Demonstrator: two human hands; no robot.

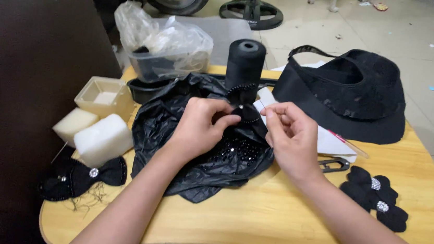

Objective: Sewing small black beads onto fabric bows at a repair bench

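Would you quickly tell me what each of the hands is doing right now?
Left hand: closed, pinching a small black beaded bow.
Right hand: closed, fingertips pinched on what seems to be a needle.

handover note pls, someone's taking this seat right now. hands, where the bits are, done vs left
Left hand: pinches the small black beaded bow over the black plastic bag.
Right hand: pinches a thin needle right beside the bow.
Loose beads lie on the bag under the hands.
Black thread cone stands behind the bow; scissors by the right wrist.
Done: bows with a stone at far left, two black flowers at right.
Left: the bow in hand is mid-stitch.
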